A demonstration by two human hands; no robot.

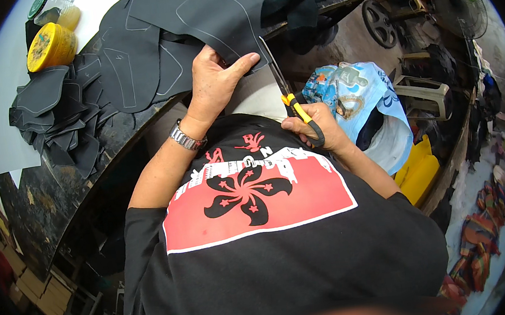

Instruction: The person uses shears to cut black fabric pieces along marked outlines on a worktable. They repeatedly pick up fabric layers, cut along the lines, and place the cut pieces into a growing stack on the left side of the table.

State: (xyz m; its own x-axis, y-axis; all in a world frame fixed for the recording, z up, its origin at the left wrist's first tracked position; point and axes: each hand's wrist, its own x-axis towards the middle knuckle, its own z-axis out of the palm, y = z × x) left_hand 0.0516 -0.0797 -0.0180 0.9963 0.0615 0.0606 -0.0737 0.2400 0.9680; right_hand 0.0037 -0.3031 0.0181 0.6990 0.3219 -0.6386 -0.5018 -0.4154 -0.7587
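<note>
My left hand (219, 79) grips the near edge of a black sheet (159, 5) that looks like leather, its thumb on top and its fingers curled out of sight beneath. Pale outlines of curved shapes are drawn on the sheet. Closed around the yellow and black handles of a pair of scissors (293, 102) is my right hand (317, 126). The scissors point away from me, and their blades are at the sheet's right edge, just right of my left thumb. Other marked black pieces (129, 66) lie under the sheet on the table.
A pile of cut black pieces (57, 115) lies on the dark table (32, 209) at the left. Behind it stand a yellow tub (52, 46) and a jar with a green lid (37, 7). Blue printed cloth (350, 93), a plastic stool (422, 89) and a fan (460, 7) are to the right.
</note>
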